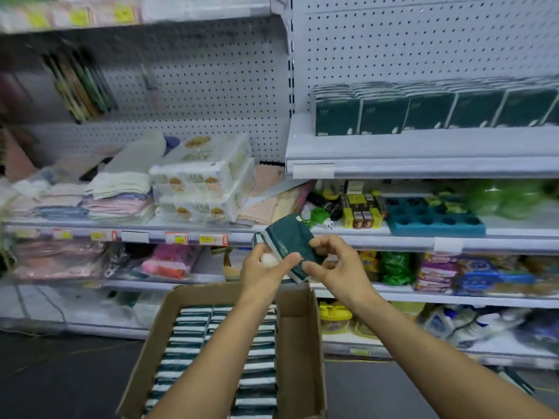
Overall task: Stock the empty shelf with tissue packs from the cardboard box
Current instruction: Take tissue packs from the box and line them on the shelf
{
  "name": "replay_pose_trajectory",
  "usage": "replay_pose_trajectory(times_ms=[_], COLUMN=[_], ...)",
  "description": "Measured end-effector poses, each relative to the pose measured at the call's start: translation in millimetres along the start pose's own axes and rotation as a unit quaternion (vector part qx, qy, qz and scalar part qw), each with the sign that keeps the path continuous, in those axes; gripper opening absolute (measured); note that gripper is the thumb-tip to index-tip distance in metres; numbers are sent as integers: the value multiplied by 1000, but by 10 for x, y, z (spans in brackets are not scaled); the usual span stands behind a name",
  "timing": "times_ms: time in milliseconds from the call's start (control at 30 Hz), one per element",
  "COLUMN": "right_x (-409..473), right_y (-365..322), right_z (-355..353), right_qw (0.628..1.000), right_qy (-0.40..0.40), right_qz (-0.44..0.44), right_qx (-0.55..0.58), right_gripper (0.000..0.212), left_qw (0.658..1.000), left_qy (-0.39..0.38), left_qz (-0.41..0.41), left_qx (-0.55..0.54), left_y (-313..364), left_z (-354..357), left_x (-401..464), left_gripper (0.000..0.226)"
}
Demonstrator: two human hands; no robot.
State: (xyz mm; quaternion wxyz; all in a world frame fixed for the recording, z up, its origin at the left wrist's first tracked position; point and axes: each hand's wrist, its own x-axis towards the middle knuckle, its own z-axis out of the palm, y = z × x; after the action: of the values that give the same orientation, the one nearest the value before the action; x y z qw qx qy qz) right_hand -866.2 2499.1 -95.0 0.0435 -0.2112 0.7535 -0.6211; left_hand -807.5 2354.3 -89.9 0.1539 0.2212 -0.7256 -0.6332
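Observation:
I hold one dark green tissue pack in both hands above the open cardboard box. My left hand grips its lower left side, and my right hand pinches its right edge and bottom corner. Rows of green-and-white tissue packs fill the box below my forearms. On the upper right shelf stands a row of the same green packs, with bare shelf in front of them and at the left end.
Left of that shelf, folded towels and white wrapped tissue bundles lie on a lower shelf. A blue tray, batteries and green items sit under the stocked shelf. Dark floor lies left of the box.

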Motion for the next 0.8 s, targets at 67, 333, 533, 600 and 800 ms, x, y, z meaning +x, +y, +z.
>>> replay_pose_trajectory(times_ms=[67,333,533,600,800], right_x=[61,615,1076,1215,1693], right_y=[-98,-708,-814,-826,-708], right_z=[-155,-1148,-1877,-2193,-3036], right_qw=[999,962,968,980,997], right_qy=[28,-114,-154,-117,-45], right_qz=[-9,-78,-65,-44,5], right_qx=[-15,-234,-189,-158,-58], right_gripper=[25,61,22,20,15], left_qw=[1000,958,946,956,943], left_qy=[-15,-223,-234,-198,-159], left_qz=[5,93,146,158,249], left_qx=[21,156,172,147,152], left_y=[141,781,1254,1415,1800], left_z=[5,260,899,1126,1767], left_x=[42,295,563,682,1039], left_gripper=[26,29,30,30,10])
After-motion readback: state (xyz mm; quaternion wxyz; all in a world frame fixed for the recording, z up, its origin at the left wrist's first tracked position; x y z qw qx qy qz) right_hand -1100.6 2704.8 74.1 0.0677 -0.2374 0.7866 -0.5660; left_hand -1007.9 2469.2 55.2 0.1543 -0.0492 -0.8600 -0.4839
